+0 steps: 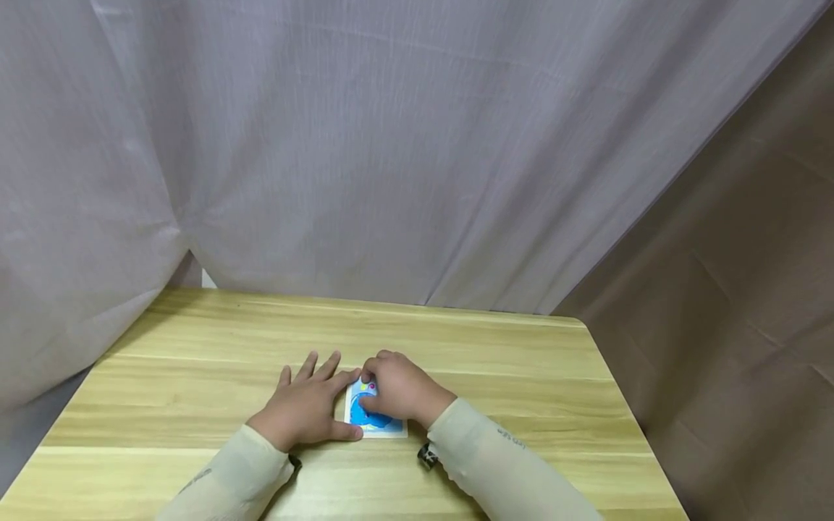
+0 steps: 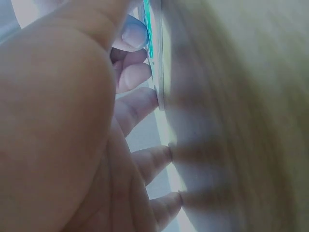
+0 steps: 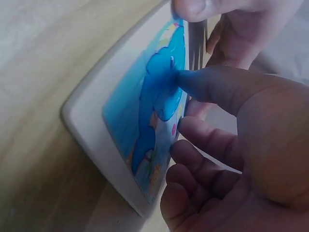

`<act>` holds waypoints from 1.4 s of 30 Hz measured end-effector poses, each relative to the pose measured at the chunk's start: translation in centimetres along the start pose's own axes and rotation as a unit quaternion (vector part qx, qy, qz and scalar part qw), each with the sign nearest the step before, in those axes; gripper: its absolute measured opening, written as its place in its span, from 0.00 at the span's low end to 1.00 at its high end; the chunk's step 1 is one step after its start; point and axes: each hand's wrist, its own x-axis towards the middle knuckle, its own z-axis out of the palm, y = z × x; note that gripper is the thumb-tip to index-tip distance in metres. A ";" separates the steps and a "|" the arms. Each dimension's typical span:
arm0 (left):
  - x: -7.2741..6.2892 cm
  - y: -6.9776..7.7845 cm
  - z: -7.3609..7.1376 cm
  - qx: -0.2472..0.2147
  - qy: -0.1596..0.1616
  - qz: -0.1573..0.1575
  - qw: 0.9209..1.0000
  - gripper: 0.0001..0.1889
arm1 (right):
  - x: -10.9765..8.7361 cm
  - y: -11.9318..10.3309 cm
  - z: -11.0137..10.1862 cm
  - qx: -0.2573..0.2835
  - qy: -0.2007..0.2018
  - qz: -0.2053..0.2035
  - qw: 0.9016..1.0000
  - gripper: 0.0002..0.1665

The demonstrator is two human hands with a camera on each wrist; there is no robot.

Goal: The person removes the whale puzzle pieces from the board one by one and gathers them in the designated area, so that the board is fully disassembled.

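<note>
A small flat board [image 3: 89,113] with a pale rim and a printed sea picture lies on the wooden table; a blue whale-like shape [image 3: 157,67] fills its middle. At the board's left side is my left hand [image 1: 305,409], palm down with fingers spread, its thumb and index finger touching the edge. My right hand [image 1: 404,387] is over the board's right part, its thumb tip pressing the blue shape and its other fingers bent near the far edge. Whether those fingertips pinch a separate piece cannot be made out. The right hand covers part of the picture in the head view.
The wooden table [image 1: 521,362] extends around both hands. Grey curtains [image 1: 391,145] hang behind its far edge, and a brown cloth [image 1: 736,289] hangs at the right. Dark bands [image 1: 427,456] show at the wrists.
</note>
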 end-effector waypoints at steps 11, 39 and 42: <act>0.3 -0.3 -0.7 -0.014 -0.022 0.005 1.000 0.57 | 0.3 -0.1 -0.6 0.031 -0.011 0.016 0.999 0.18; 0.4 -0.6 -0.6 -0.018 -0.019 -0.004 1.000 0.59 | 0.6 -0.6 -0.6 0.051 -0.026 0.032 0.998 0.18; 0.3 -0.6 -0.6 -0.017 -0.017 -0.005 1.000 0.59 | 0.7 -0.7 -0.6 0.052 -0.029 0.034 0.998 0.18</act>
